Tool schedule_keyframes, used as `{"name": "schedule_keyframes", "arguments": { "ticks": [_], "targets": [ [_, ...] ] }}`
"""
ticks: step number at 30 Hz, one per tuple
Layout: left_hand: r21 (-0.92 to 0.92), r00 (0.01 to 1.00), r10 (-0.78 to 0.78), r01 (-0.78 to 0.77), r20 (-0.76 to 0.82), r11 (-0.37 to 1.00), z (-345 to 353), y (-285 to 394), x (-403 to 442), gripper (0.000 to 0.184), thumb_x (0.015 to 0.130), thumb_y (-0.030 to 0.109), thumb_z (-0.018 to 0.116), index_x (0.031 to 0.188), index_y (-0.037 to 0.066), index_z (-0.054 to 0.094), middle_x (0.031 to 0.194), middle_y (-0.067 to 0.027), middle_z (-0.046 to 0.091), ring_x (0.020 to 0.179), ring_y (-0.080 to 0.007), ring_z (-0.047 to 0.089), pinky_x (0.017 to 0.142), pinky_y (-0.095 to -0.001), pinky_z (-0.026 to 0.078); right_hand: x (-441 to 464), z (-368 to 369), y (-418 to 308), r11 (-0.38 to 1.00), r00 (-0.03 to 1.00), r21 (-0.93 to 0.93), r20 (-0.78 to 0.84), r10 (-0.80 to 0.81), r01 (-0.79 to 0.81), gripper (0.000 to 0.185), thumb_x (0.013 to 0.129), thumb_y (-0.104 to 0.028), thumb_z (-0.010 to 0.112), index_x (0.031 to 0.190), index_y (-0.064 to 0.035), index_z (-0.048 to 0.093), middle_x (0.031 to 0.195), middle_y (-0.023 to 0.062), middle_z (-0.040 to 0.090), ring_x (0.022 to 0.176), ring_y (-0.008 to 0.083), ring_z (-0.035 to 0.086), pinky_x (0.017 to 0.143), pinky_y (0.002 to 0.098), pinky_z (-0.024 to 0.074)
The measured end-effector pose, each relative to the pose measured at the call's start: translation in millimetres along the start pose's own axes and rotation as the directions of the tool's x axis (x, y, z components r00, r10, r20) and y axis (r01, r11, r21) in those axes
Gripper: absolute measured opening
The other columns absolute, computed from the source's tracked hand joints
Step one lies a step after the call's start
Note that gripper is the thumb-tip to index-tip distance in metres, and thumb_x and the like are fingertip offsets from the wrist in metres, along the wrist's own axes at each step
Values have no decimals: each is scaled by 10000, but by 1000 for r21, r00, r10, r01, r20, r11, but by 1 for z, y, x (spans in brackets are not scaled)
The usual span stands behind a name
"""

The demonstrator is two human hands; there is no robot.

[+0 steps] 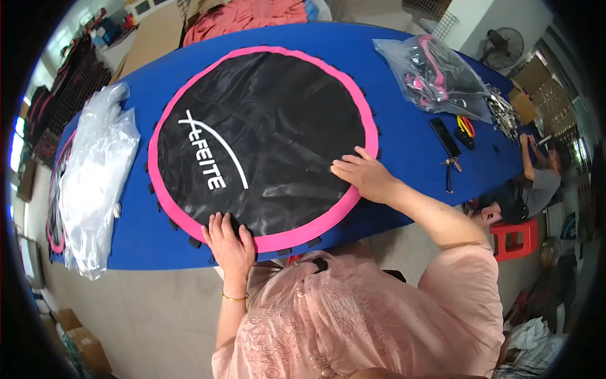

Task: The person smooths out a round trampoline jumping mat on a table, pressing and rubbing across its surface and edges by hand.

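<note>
A round black trampoline mat [284,126] with a pink border and white lettering lies flat on the blue table. Small dark tabs stick out around its rim. My left hand [228,243] rests on the near edge of the mat, fingers spread over the pink border onto the black fabric. On the right edge lies my right hand [366,175], palm down, its fingers stretched across the border. Neither hand grips anything.
Clear plastic bags [95,183] cover another pink-edged mat at the left. Across the blue table [404,183] on the right are a bagged pink-and-black bundle [435,76], a phone [445,137], yellow-handled scissors [465,128] and metal pieces [503,114]. Another person [536,186] sits beyond, near a red stool [514,240].
</note>
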State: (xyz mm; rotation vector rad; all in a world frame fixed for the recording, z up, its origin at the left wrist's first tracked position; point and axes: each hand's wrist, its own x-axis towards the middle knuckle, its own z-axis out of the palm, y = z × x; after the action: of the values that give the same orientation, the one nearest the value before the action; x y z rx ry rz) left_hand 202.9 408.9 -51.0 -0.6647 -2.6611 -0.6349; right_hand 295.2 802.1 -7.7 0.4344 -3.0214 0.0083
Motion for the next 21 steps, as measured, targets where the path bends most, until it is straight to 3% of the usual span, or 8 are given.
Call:
{"name": "schedule_keyframes", "arguments": {
  "ticks": [2,4,6,10,13,18,21],
  "targets": [
    [-3,1000,7,-7,-9,1000,3,-2,-1,466,947,242,621,1320,-37,600,1401,-260,577,1400,-430,476,1243,-586,253,15,-4,-6,1000,1000,1,-22,23,-23,553,881,-17,568,1429,-80,598,1453,92,610,1377,296,543,1211,557,335],
    [0,1000,27,-27,-15,1000,4,-6,-2,463,952,233,614,1323,-44,598,1401,-265,575,1398,-424,480,1244,-587,252,39,-18,-16,998,989,-27,133,59,-56,504,899,-63,580,1401,-85,613,1420,89,628,1348,288,561,1199,554,339],
    [-9,999,49,-49,-22,999,6,-8,-2,461,956,223,610,1331,-45,595,1406,-260,574,1396,-419,481,1242,-589,256,57,-1,-6,998,996,44,83,40,-44,473,905,-96,593,1377,-94,627,1411,86,634,1316,267,578,1196,551,337],
    [15,999,45,-45,-3,999,3,-5,-2,437,976,224,587,1326,-37,600,1414,-255,574,1397,-422,479,1243,-558,258,82,12,-8,999,998,-27,56,27,-25,484,901,-116,596,1382,-67,624,1379,94,644,1286,252,582,1191,560,348],
    [65,995,23,-30,97,997,-2,-6,0,484,987,237,566,1383,-41,545,1451,-261,542,1414,-426,459,1238,-566,260,87,18,-16,996,994,-71,87,67,-61,482,921,-149,575,1391,-54,626,1361,92,638,1262,266,593,1178,563,362],
    [125,982,-7,-16,186,992,-2,-15,6,558,1005,282,540,1462,-33,484,1544,-248,483,1474,-412,412,1248,-564,250,60,25,-28,997,997,-9,-31,70,-71,508,852,-102,662,1348,-1,618,1245,112,636,1230,269,608,1203,535,345],
    [211,976,-13,-33,216,977,-5,-27,17,598,998,322,536,1481,-26,481,1548,-252,495,1468,-461,414,1230,-629,250,43,27,-25,995,993,52,-73,92,-88,431,873,-82,652,1298,-15,650,1234,106,636,1227,263,610,1217,536,329]
  ]
}}
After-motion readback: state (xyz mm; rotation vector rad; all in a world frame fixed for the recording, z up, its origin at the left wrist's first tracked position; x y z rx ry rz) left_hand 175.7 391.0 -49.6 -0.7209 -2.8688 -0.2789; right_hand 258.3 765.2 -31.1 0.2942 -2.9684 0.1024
